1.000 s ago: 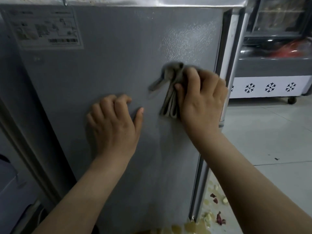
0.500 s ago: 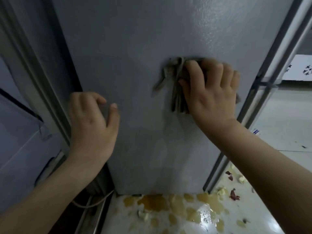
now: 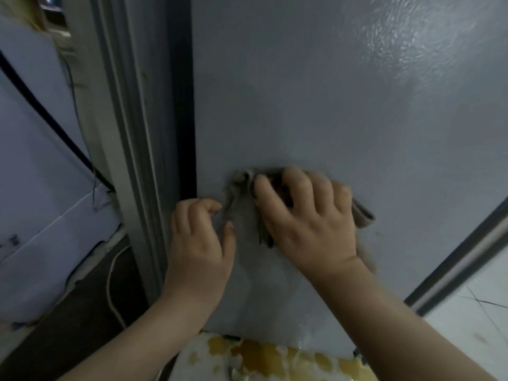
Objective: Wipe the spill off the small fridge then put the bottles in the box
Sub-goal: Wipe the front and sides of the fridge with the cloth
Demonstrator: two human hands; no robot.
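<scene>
The small fridge (image 3: pixel 343 100) fills the view with its grey textured side panel. My right hand (image 3: pixel 305 224) presses a crumpled grey cloth (image 3: pixel 240 188) against the lower part of that panel, fingers curled over the fabric. My left hand (image 3: pixel 199 243) rests beside it near the panel's left edge, fingers loosely bent and holding nothing. A yellow spill (image 3: pixel 264 356) with pale chunks lies on the floor at the fridge's foot. No bottles or box are in view.
A dark gap and a grey frame (image 3: pixel 132 149) run down the fridge's left side. A black cable (image 3: pixel 55 125) and a white cable (image 3: pixel 112 287) hang at the left by a pale appliance. White floor tiles (image 3: pixel 472 306) show at the lower right.
My right hand has dragged the cloth down and leftward on the panel. My left hand has moved right, close to the cloth. The view has tilted lower.
</scene>
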